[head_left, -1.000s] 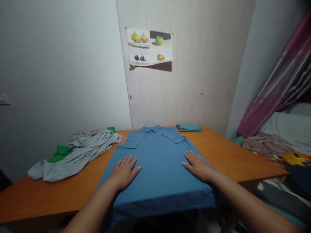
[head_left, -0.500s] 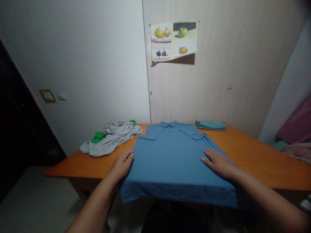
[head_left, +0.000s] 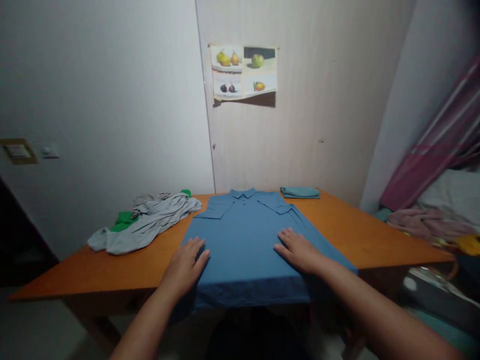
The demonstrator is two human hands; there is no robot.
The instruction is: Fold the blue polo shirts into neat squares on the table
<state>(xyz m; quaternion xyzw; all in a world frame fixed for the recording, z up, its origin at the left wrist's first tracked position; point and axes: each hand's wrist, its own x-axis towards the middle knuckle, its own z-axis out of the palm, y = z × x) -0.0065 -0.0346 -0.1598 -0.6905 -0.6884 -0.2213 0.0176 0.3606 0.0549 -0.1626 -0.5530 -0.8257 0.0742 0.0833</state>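
Observation:
A blue polo shirt (head_left: 243, 245) lies spread out on the wooden table, collar toward the wall and hem hanging over the near edge. Its short sleeves are folded in across the front. My left hand (head_left: 185, 265) rests on the shirt's left side, fingers spread and pointing away from me. On the right part of the shirt lies my right hand (head_left: 298, 250), flat, with its fingers stretched out. Neither hand grips the cloth.
The orange-brown table (head_left: 337, 225) backs onto the wall. Rumpled grey and green clothes (head_left: 150, 220) lie at its left. A folded teal cloth (head_left: 300, 192) sits at the back right. Beyond the right end are a pink curtain (head_left: 423, 155) and piled fabrics (head_left: 431, 222).
The view has swung right. My left hand has gone from the shirt's left edge, thumb and fingers close together, to lying spread on the cloth. My right hand has shifted inward on the shirt.

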